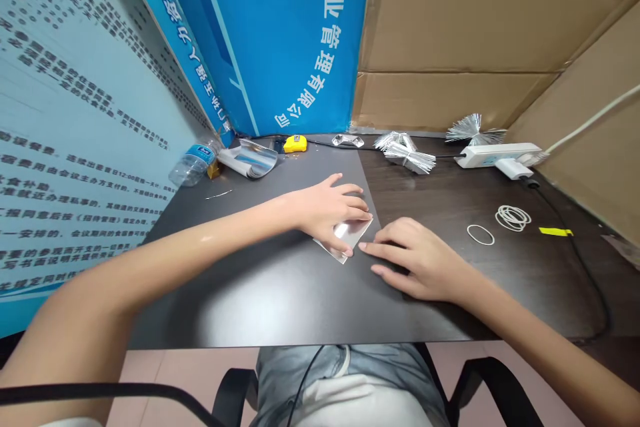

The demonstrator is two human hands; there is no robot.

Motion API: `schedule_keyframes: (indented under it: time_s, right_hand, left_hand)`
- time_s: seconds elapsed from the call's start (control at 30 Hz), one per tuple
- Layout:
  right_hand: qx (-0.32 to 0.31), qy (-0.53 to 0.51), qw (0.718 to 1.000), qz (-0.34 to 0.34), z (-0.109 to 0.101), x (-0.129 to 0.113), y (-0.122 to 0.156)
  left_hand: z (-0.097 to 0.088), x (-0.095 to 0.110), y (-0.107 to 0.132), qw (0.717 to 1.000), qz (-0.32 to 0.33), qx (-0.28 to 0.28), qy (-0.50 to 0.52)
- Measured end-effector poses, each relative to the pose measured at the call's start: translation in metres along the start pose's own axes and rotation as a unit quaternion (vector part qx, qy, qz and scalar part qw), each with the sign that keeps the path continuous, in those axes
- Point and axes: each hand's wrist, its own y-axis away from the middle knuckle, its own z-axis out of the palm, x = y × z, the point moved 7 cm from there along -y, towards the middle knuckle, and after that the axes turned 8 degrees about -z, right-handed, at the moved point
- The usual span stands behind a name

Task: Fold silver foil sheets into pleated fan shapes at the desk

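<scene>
A small shiny silver sheet (350, 232) lies on the grey desk mat. My left hand (327, 207) rests over it with fingers spread, the thumb tip on its near corner and other fingertips by its far right edge. Part of the sheet is hidden under that palm. To the right, my right hand (420, 257) lies low over the desk with its fingers apart and nothing visible in them. Its index fingertip is close beside the sheet; I cannot tell whether they touch.
At the back are a plastic bottle (193, 163), a curled silver sheet (250, 157), a yellow tape measure (295, 143), silver strip bundles (410, 155) and a power strip (500, 155). Rubber bands (513, 218) and a yellow strip (555, 231) lie right. Panels enclose the desk.
</scene>
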Motion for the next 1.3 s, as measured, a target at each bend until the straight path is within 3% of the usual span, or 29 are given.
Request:
schedule_keyframes:
  time_s: [0.17, 0.37, 0.6, 1.3]
  right_hand:
    - [-0.056, -0.048, 0.996, 0.046, 0.009, -0.014, -0.001]
    - [-0.041, -0.086, 0.989, 0.112, 0.007, -0.007, 0.005]
    - [-0.057, -0.077, 0.989, 0.109, 0.008, -0.011, 0.004]
    - [-0.061, -0.078, 0.982, 0.159, 0.013, -0.018, 0.006]
  left_hand:
    - [0.005, 0.003, 0.005, 1.000, -0.007, 0.029, -0.006]
    - [0.008, 0.004, 0.004, 0.999, -0.022, 0.046, 0.006]
    - [0.007, 0.005, 0.005, 0.998, -0.027, 0.059, -0.004]
    - [0.030, -0.009, 0.015, 0.984, -0.133, -0.044, 0.114]
